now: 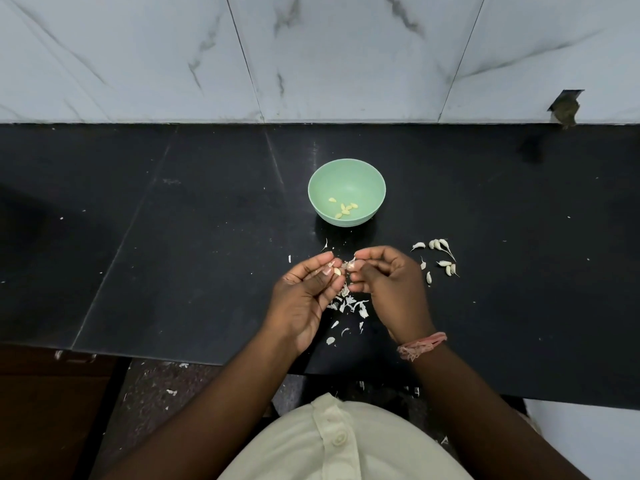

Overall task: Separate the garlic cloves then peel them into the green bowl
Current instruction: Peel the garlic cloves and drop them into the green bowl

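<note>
A person's left hand (304, 292) pinches a peeled garlic clove (337, 271); the right hand (388, 282) pinches its skin (351, 263). The green bowl (360, 174) sits at twelve o'clock, unpeeled cloves (441, 258) at three.

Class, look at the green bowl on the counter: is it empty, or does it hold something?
Not empty. The green bowl stands upright and holds a few peeled yellowish cloves at its bottom; most of it is bare.

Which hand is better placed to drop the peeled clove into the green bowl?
Left. The left hand already pinches the peeled yellowish garlic clove, just short of the pale green round bowl; the right hand holds only papery skin.
</note>
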The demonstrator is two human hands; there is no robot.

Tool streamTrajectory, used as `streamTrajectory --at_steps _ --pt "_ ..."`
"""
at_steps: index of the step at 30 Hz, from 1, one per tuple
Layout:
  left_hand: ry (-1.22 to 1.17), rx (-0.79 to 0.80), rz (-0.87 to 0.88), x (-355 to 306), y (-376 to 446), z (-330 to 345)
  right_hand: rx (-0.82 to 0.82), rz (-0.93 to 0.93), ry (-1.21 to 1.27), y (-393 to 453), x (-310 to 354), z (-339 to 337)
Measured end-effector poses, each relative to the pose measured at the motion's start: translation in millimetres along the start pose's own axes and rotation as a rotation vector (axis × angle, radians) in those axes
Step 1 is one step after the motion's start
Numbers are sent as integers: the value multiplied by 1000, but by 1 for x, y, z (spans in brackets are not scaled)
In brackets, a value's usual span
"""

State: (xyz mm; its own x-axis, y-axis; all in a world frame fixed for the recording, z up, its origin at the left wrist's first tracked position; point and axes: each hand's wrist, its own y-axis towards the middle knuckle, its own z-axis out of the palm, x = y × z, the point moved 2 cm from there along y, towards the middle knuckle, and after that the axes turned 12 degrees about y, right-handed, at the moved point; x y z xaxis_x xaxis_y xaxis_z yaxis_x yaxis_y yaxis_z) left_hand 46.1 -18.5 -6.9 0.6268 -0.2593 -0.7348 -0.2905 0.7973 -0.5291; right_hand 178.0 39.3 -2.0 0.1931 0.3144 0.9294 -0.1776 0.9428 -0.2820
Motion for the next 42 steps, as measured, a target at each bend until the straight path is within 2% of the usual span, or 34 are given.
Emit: streamTrajectory --at_steps 5,12,15,19,22,25,27,31,33,35,38,40,42 --pt "-45 -12 -14 1 -1 3 4 -150 -333 -1 -5 -4" --pt "-111 -19 -25 1 -1 3 -132 -340 -541 -3 1 -10" --pt "-122 -18 -27 1 -1 2 -41 -358 -528 -1 -1 -9" --pt "-82 -29 -21 3 2 -1 143 -352 -657 -5 -2 -3" --pt "-34 -34 -18 6 3 -3 104 -399 -584 -7 -1 0" --pt "27 -12 -10 6 0 -2 135 -422 -507 -11 0 6" --pt "69 8 -5 6 -1 0 120 -364 -416 -10 -2 9" --pt "73 3 -38 4 -2 -2 -9 -162 -202 -2 -7 12" --pt "41 -2 -69 3 -1 -5 -75 -128 -124 2 -6 10" --pt "-13 -4 -95 2 -1 -8 -59 -152 -179 4 -4 6" --pt "-89 2 -90 -1 -1 -10 14 -271 -489 1 4 3" --pt "-110 7 -63 -2 -2 -9 -24 -377 -610 -4 12 4" --pt "-111 11 -28 -4 -3 -8 -84 -515 -615 -6 19 5"
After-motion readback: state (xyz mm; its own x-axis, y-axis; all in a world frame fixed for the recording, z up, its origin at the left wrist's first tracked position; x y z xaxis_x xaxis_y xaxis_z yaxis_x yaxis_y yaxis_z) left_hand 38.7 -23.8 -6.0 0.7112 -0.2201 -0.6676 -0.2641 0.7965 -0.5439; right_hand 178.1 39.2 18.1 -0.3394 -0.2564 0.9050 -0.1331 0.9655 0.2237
